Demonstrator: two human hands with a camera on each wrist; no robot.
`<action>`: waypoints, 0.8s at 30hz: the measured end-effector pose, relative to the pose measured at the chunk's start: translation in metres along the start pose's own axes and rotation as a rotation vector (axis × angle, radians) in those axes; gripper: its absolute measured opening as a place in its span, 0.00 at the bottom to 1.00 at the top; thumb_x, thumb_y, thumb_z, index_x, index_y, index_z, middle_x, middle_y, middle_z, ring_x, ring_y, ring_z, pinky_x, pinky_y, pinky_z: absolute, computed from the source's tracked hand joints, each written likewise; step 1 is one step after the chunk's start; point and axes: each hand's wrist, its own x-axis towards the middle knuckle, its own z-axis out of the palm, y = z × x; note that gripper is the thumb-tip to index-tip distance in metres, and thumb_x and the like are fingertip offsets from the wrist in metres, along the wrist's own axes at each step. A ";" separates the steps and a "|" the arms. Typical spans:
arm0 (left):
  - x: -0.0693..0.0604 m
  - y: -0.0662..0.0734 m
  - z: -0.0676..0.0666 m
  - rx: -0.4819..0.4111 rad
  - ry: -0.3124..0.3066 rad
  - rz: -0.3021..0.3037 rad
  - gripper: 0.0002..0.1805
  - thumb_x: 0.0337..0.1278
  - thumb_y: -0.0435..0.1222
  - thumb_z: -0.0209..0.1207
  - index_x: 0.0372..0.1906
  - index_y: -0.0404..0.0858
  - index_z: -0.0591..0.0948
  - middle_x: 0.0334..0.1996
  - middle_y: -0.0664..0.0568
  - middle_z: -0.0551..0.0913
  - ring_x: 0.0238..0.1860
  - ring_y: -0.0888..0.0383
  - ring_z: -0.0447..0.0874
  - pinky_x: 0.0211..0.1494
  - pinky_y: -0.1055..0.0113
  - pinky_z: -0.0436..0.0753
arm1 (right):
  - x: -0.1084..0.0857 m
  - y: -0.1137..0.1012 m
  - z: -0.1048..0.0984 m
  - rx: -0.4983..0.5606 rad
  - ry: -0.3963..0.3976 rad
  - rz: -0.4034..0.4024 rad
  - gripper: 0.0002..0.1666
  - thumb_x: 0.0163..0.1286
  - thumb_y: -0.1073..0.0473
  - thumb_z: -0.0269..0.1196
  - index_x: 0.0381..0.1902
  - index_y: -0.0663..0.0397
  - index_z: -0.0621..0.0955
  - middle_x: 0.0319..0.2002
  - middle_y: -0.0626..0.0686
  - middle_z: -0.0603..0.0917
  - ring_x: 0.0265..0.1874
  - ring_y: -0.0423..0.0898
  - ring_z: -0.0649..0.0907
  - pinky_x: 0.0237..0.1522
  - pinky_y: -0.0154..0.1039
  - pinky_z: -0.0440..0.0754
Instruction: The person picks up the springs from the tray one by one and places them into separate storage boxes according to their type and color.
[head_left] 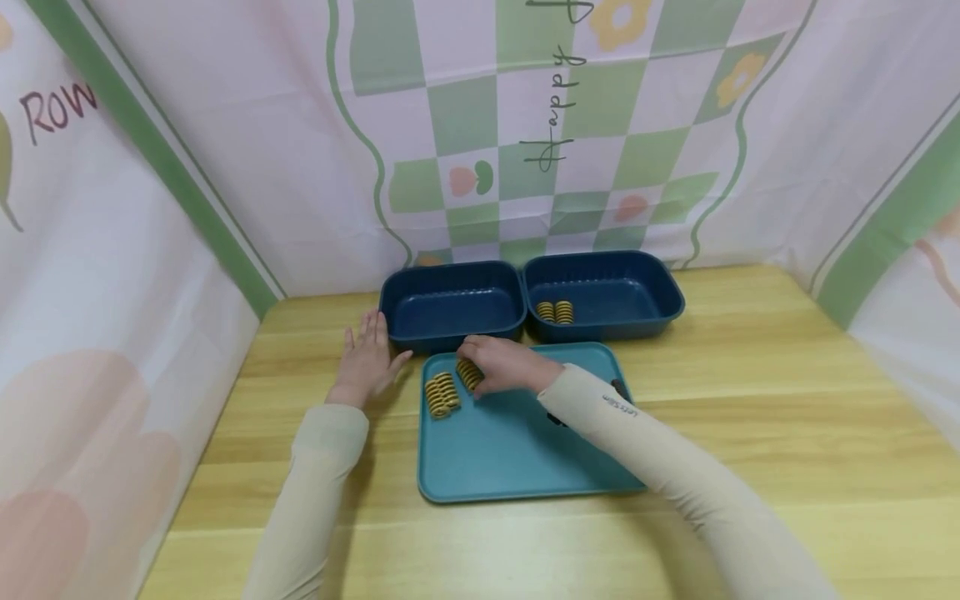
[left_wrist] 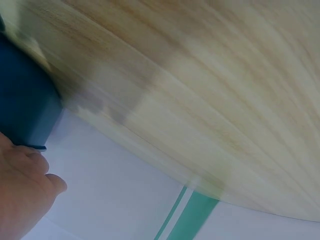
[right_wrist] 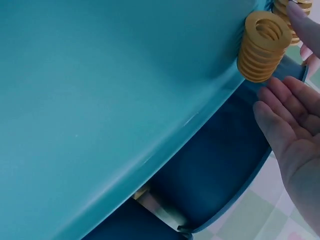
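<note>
My right hand reaches over the upper left of the teal tray. Its fingers and thumb stand around a yellow coil spring. In the right wrist view the fingertips of this hand are at one end of the spring, the palm facing it; whether thumb and spring touch is unclear. Two more yellow springs lie side by side on the tray, to the left. My left hand rests with straight fingers against the left end of the left blue bin; the left wrist view shows this hand at the bin's rim.
Beside the left bin stands a second blue bin with two yellow springs in its left front corner. Dark small pieces on the tray are partly covered by the right sleeve. Behind the wooden table hangs a patterned cloth.
</note>
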 end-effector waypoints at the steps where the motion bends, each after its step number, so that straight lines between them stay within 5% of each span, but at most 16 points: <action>1: 0.000 0.000 0.000 0.002 0.001 -0.001 0.44 0.70 0.54 0.41 0.71 0.24 0.42 0.73 0.35 0.41 0.73 0.42 0.36 0.71 0.44 0.40 | 0.001 0.000 0.000 -0.008 0.001 -0.001 0.39 0.53 0.53 0.73 0.59 0.65 0.73 0.54 0.59 0.75 0.50 0.51 0.78 0.51 0.43 0.77; 24: 0.002 -0.001 0.004 0.003 0.007 -0.001 0.45 0.70 0.55 0.42 0.71 0.24 0.42 0.73 0.34 0.41 0.73 0.42 0.36 0.71 0.43 0.41 | 0.011 0.006 0.005 -0.005 -0.100 0.048 0.32 0.55 0.58 0.71 0.57 0.64 0.75 0.53 0.61 0.78 0.48 0.53 0.79 0.47 0.44 0.79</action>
